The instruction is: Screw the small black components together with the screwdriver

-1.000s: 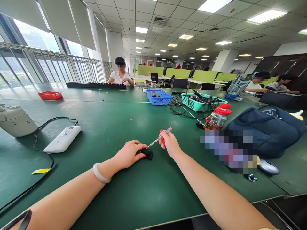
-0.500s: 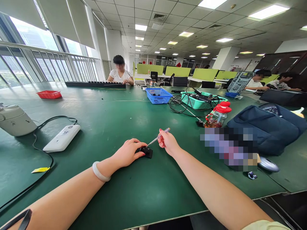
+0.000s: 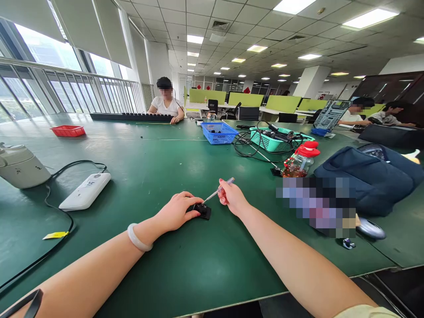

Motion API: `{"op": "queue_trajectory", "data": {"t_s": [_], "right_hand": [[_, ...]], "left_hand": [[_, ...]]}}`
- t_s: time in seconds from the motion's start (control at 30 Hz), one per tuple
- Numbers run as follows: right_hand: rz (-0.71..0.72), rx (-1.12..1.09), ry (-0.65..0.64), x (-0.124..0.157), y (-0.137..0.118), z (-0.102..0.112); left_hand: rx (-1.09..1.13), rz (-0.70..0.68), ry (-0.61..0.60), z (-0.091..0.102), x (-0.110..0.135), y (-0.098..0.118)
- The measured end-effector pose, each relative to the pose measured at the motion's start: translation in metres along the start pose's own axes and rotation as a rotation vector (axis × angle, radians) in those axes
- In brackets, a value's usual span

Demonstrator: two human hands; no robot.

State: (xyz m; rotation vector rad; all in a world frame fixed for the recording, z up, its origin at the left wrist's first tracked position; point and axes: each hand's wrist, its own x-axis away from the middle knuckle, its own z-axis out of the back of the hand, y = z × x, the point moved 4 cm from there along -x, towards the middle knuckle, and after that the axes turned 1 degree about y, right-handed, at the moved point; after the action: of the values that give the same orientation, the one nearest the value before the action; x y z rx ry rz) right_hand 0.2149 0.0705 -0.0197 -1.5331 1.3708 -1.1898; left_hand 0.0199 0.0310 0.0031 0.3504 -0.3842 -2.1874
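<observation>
On the green table (image 3: 185,274), just ahead of the person, a small black part (image 3: 202,210) lies under the left hand (image 3: 175,212), whose curled fingers press down on its near side. The right hand (image 3: 232,198) pinches a slim clear-handled screwdriver (image 3: 218,191) between thumb and closed fingertips, its tip meeting the part's top. Held so steeply slanted, the tip could skid off and jab the left fingers, or the lightly pinned part could twist away.

Left hand (image 3: 177,211) is pressing a small black part (image 3: 202,210) onto the green surface (image 3: 159,172) near its front edge; right hand (image 3: 232,197) is gripping a screwdriver (image 3: 218,190), tip touching the part.
</observation>
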Motion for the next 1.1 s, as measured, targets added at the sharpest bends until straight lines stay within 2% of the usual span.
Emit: {"op": "queue_trajectory", "data": {"t_s": [0.77,1.1], "right_hand": [[0.021,-0.001,0.015,0.002,0.0,0.0],[0.22,0.139,-0.006,0.014,-0.019,-0.002]], "left_hand": [[0.004,-0.026,0.031,0.0,-0.001,-0.001],[-0.005,-0.054,0.049,0.0,0.001,0.0]]}}
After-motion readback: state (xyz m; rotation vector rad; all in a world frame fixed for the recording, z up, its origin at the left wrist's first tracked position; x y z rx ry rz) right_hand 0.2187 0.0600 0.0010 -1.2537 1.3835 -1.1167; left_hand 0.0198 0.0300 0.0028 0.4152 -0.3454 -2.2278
